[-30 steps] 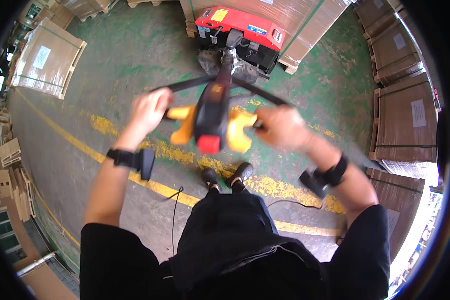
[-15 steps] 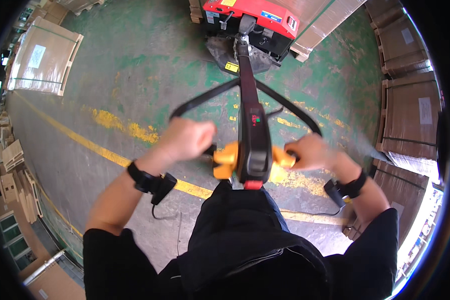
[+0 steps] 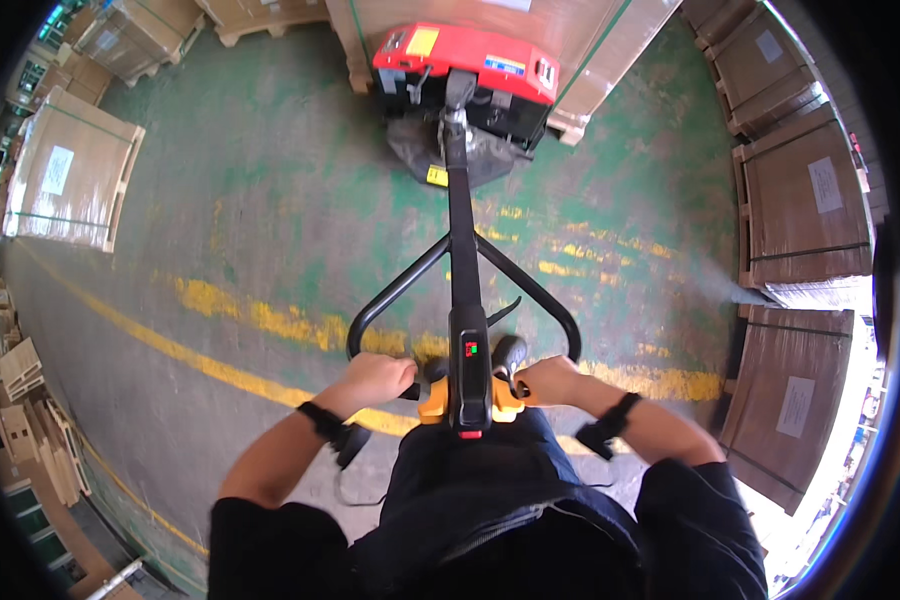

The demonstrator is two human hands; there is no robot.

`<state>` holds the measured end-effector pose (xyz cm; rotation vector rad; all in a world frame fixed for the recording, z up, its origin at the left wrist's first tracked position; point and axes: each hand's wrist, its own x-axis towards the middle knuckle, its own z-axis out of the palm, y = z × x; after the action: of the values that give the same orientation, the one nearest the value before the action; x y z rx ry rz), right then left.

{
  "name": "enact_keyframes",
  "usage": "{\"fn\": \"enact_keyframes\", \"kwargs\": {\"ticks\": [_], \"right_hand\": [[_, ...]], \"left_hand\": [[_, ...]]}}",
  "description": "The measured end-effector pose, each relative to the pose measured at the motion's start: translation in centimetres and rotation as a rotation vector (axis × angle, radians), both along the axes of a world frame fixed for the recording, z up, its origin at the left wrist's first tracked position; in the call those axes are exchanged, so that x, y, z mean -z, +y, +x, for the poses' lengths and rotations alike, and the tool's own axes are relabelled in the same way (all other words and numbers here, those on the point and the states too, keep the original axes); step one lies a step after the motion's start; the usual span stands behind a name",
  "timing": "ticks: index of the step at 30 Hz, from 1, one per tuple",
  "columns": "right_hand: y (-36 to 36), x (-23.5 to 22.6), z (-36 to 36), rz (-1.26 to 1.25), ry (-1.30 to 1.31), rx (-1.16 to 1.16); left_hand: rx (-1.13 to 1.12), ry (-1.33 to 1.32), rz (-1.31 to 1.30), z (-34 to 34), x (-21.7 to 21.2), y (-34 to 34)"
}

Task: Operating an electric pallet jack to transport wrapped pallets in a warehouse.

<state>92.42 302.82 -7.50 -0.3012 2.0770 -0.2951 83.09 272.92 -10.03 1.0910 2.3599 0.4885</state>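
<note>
In the head view, a worn green and grey concrete floor (image 3: 270,180) spread across a warehouse, crossed by a yellow line (image 3: 220,372) and a patchy yellow band (image 3: 280,320). Wrapped cartons on wooden pallets stood at both sides, among them a strapped carton (image 3: 65,165) with a white label at the left and a labelled carton (image 3: 808,215) at the right. Near the top, a red and black pallet truck (image 3: 467,62) stood close against a large wrapped carton (image 3: 615,55). Its black tiller arm (image 3: 459,210) ran from the truck down toward the person's body, with a bent black guard bar (image 3: 400,285) branching to either side. At its near end, the control head (image 3: 470,375) lay between the two hands, in front of the person's waist, bearing a small lit display, yellow pieces (image 3: 433,402) on both flanks and a red button (image 3: 470,434) at the tip. The left grip (image 3: 375,380) was closed around the black handle stub at the left of the head; the right grip (image 3: 552,382) was curled shut on the handle's right side, its stub mostly hidden by the fingers. Each wrist wore a black strapped device (image 3: 335,425), and a dark shoe (image 3: 511,355) showed just beyond the control head
</note>
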Motion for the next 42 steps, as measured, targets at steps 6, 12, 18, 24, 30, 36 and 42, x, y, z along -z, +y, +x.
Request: {"fn": "enact_keyframes", "kwargs": {"ticks": [6,12,18,24,30,36,42], "right_hand": [[3.4,-13.3,-11.7,-0.165,0.186,0.037],[0.7,-4.9,-3.7,-0.084,-0.019,-0.005],[-1.5,5.4,2.0,-0.002,0.030,0.040],[3.4,-11.8,-10.7,-0.138,0.004,0.180],[2.6,-10.2,-8.1,-0.215,0.295,-0.113],[-2.8,6.2,3.2,-0.085,-0.019,0.033],[0.4,-4.1,-3.0,-0.053,-0.008,0.027]], "left_hand": [[-0.103,0.011,0.302,-12.2,-13.0,3.0],[0.035,0.116,0.096,-4.4,-5.4,0.4],[0.106,0.033,-0.130,2.2,4.3,-1.5],[-0.184,0.109,0.100,-10.0,-10.6,3.2],[-0.174,0.217,0.126,-7.1,-11.1,2.6],[0.032,0.156,-0.041,4.7,6.9,-2.3],[0.125,-0.120,-0.097,-3.5,-1.3,-0.5]]}}
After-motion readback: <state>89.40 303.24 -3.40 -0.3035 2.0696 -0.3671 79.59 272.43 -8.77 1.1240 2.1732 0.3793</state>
